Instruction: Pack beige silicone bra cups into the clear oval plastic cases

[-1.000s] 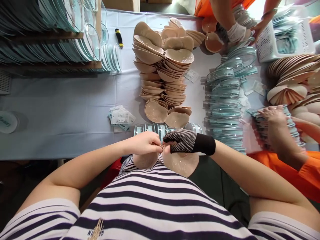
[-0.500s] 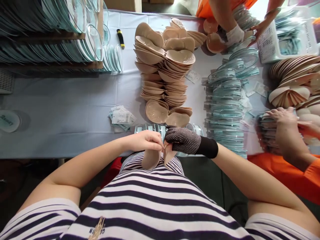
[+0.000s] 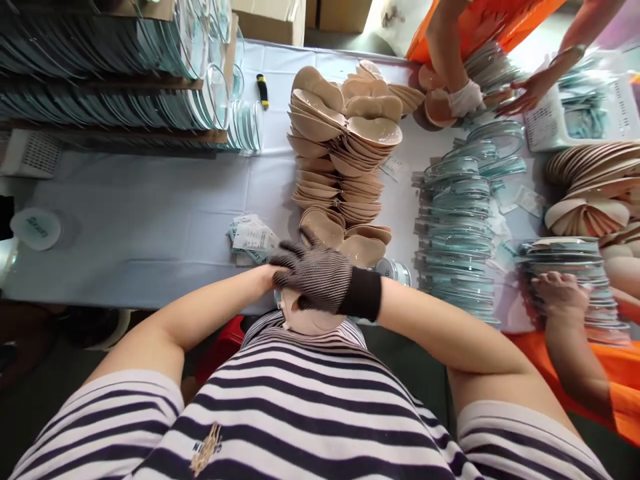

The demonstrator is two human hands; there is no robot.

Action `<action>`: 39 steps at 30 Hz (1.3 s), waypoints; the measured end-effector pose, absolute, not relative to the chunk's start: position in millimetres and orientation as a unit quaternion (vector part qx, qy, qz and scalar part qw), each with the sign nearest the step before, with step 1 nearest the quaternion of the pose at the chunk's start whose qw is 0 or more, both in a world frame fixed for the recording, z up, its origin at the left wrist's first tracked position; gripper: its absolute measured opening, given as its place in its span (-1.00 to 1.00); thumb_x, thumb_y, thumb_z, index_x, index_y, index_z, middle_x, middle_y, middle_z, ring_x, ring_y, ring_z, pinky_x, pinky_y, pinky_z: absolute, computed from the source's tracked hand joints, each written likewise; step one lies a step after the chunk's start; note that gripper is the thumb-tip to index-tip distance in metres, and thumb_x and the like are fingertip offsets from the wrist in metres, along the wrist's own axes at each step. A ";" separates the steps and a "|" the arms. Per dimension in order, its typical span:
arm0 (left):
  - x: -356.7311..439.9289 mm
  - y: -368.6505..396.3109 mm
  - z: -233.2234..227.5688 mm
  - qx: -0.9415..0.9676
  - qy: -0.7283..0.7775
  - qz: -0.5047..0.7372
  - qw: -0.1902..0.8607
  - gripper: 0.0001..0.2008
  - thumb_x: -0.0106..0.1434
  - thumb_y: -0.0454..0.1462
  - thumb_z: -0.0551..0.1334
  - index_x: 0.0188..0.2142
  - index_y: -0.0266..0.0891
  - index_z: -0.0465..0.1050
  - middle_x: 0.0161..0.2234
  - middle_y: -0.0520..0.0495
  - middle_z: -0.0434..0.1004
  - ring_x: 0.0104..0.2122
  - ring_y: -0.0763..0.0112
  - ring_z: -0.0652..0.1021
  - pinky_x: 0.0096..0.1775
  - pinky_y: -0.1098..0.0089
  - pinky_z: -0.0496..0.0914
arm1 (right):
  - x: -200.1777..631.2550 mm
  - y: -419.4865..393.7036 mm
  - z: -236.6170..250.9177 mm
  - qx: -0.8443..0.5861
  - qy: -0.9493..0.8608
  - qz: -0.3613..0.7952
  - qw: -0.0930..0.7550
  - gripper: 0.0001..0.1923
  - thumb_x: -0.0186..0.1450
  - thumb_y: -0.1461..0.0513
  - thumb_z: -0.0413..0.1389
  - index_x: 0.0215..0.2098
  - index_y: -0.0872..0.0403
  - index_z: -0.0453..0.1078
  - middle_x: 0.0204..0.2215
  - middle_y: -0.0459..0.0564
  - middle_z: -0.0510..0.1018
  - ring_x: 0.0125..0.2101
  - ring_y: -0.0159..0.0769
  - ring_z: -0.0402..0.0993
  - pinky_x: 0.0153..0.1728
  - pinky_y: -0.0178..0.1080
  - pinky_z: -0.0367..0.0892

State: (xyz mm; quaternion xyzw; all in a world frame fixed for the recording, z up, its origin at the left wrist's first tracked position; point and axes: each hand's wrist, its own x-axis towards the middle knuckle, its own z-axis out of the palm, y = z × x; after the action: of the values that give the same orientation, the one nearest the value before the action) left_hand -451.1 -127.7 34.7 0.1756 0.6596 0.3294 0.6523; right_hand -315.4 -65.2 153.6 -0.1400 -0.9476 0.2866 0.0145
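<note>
My right hand (image 3: pixel 317 275), in a dark dotted glove, lies across the front of my body with its fingers spread and slightly blurred. Below the glove a beige adhesive bra (image 3: pixel 315 321) hangs over my lap, partly covered by it. My bare left hand (image 3: pixel 269 277) meets the gloved fingers at the left, and its own fingers are hidden behind them. Just beyond my hands stand stacked beige adhesive bras (image 3: pixel 345 167). A few clear round cases (image 3: pixel 395 272) lie at the table edge, partly covered by my right hand. Printed cards (image 3: pixel 253 237) lie to the left.
Racks of clear round lids (image 3: pixel 125 107) fill the far left. A yellow-black cutter (image 3: pixel 263 92) lies near them. Stacked clear cases (image 3: pixel 455 227) stand to the right. A white basket (image 3: pixel 545 127) and co-workers' hands (image 3: pixel 563 293) are farther right.
My gloved right hand has moved left over my left hand, its fingers going from pinched to spread. The bra between my hands has turned. The view has shifted slightly.
</note>
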 end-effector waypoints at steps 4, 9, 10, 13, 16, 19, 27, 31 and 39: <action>-465.9 -134.2 37.1 0.145 0.538 0.225 0.799 -0.73 0.24 -0.18 0.29 -0.24 -0.38 0.63 -0.27 -0.21 0.66 -0.27 0.20 0.64 -0.20 0.29 0.54 | -267.5 -49.7 129.7 -0.347 -0.899 0.267 -0.006 -0.25 0.23 0.02 0.25 0.29 0.14 0.23 0.04 0.24 0.53 0.03 0.08 0.46 0.04 0.08 0.36; -467.2 -141.4 27.0 0.038 0.326 0.303 0.894 -0.36 0.11 0.13 0.34 0.01 -0.28 0.55 0.01 -0.26 0.59 0.03 0.07 0.56 0.07 0.21 0.39 | -259.6 -59.4 79.3 -0.411 -0.840 0.350 -0.062 -0.67 0.29 0.30 0.10 0.01 0.03 0.46 -0.10 0.05 0.63 -0.09 -0.12 0.57 -0.07 -0.15 0.43; -468.1 -144.6 24.4 0.046 0.321 0.322 0.889 -0.36 0.08 0.09 0.39 0.03 -0.27 0.53 0.01 -0.25 0.59 0.04 0.07 0.55 0.09 0.21 0.37 | -267.9 -59.3 73.2 -0.401 -0.837 0.368 -0.056 -0.70 0.27 0.33 0.10 -0.03 0.03 0.48 -0.11 0.03 0.64 -0.09 -0.15 0.57 -0.07 -0.17 0.42; -482.1 -163.1 13.7 0.070 0.367 0.376 0.848 -0.41 -0.03 -0.29 0.52 0.03 -0.25 0.52 -0.04 -0.18 0.62 -0.02 0.13 0.57 0.11 0.22 0.33 | -305.7 -46.4 62.7 -0.371 -0.828 0.420 -0.007 -0.78 0.35 0.25 0.05 -0.08 0.04 0.48 -0.14 0.00 0.65 -0.13 -0.24 0.58 -0.09 -0.25 0.42; -511.4 -196.5 -2.2 -0.011 0.410 0.443 0.797 -0.52 -0.11 -0.41 0.51 -0.13 -0.29 0.57 -0.23 -0.12 0.67 -0.21 0.21 0.62 0.05 0.22 0.36 | -364.0 -25.1 49.3 -0.369 -0.856 0.360 -0.020 -0.72 0.42 0.17 -0.03 -0.04 0.04 0.47 -0.09 0.03 0.63 -0.08 -0.23 0.56 -0.06 -0.25 0.40; -541.4 -232.6 -17.4 -0.083 0.396 0.485 0.775 -0.57 -0.06 -0.17 0.49 -0.20 -0.30 0.55 -0.30 -0.15 0.66 -0.23 0.15 0.62 0.03 0.15 0.39 | -433.7 -19.1 21.7 -0.341 -0.888 0.296 -0.084 -0.64 0.35 0.17 0.10 0.09 0.07 0.42 0.00 0.14 0.58 -0.02 -0.14 0.51 0.00 -0.19 0.36; -582.8 -249.0 -27.7 -0.251 0.446 0.594 0.620 -0.62 0.10 -0.10 0.33 -0.14 -0.26 0.48 -0.25 -0.21 0.65 -0.08 0.02 0.61 0.00 0.05 0.47 | -520.7 -53.2 -53.1 -0.332 -0.898 0.272 -0.097 -0.52 0.21 0.33 0.16 0.10 0.35 0.36 0.20 0.49 0.33 0.19 0.07 0.27 0.21 0.16 0.06; -596.6 -233.2 -31.7 -0.261 0.494 0.608 0.564 -0.73 0.13 -0.24 0.31 -0.16 -0.28 0.49 -0.29 -0.18 0.65 -0.16 0.09 0.63 -0.08 0.14 0.52 | -522.8 -33.4 -46.0 -0.400 -0.866 0.295 -0.060 -0.71 0.25 0.28 0.11 -0.09 0.24 0.49 0.13 0.38 0.44 0.13 0.04 0.34 0.16 0.08 0.21; -571.0 -176.7 -11.6 -0.174 0.527 0.653 0.516 -0.68 0.15 -0.23 0.35 -0.09 -0.25 0.49 -0.21 -0.09 0.67 -0.15 0.27 0.62 -0.06 0.32 0.48 | -440.1 -64.4 41.5 -0.413 -0.743 0.489 0.197 -0.56 0.34 0.03 0.00 0.00 0.14 0.47 -0.04 0.12 0.57 -0.05 -0.09 0.50 -0.01 -0.09 0.44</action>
State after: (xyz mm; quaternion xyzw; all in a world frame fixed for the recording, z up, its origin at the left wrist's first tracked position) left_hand -571.0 -176.7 -11.6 -0.1740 0.5274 0.6525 0.5155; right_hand -440.1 -64.4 41.5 -0.4133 -0.7427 0.4887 0.1970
